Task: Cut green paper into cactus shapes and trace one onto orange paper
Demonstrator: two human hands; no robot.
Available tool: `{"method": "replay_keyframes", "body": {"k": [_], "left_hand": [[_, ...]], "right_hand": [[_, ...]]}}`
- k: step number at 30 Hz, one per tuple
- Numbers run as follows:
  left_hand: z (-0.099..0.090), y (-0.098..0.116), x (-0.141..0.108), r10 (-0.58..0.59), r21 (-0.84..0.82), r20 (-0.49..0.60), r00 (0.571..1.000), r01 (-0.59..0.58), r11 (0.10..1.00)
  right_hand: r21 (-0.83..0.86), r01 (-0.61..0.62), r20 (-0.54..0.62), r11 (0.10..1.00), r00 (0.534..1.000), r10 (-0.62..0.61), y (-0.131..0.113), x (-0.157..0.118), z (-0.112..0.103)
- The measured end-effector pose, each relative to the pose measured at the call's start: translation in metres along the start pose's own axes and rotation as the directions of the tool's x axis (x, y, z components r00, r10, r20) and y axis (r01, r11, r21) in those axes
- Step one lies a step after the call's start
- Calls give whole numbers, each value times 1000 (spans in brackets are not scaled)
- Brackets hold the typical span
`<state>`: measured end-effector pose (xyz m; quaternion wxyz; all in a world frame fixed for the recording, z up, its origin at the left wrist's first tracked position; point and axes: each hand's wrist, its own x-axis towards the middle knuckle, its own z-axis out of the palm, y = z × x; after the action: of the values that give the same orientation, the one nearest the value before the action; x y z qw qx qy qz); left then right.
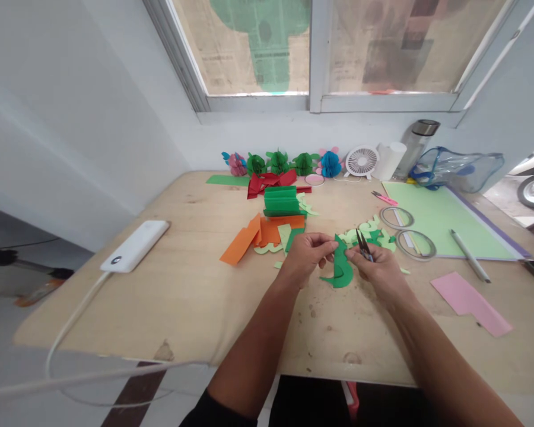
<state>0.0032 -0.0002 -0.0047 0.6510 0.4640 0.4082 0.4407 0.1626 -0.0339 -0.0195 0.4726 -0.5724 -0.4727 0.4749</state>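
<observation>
White plastic covered the power bank (136,246) on the left side of the wooden table (196,302), a pale cable joined to its near end. Next came folded orange paper (240,242), with pleated green paper (280,200) just beyond it. The left hand (309,255) was closed in a pinch, thumb and finger gripping the upper left edge of the curved green cutout (342,267), which lay between the two hands near the middle of the table. The right hand (376,270) had its fingertips bent closed at the cutout's right edge and also held the small scissors (364,246), their blades pointing away from the person and slightly apart. Light green scraps (368,228) lay beyond that hand. Farther right were two rolls of tape (416,244), a grey pen (469,255) and a notched pink paper (471,302).
</observation>
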Motion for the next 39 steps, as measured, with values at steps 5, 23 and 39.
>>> {"method": "replay_keyframes", "body": {"k": [5,23,39], "left_hand": [[0,1,0,-41,-80,21,999,43,996],[-1,-1,0,-109,-182,133,985,133,974],[-2,-2,0,-94,87,233,968,75,993]], "right_hand": [[3,16,13,1000,1000,-16,1,0,0],[91,-13,18,996,1000,12,-5,-3,0],[53,4,-25,999,1000,-3,-11,1,-6]]}}
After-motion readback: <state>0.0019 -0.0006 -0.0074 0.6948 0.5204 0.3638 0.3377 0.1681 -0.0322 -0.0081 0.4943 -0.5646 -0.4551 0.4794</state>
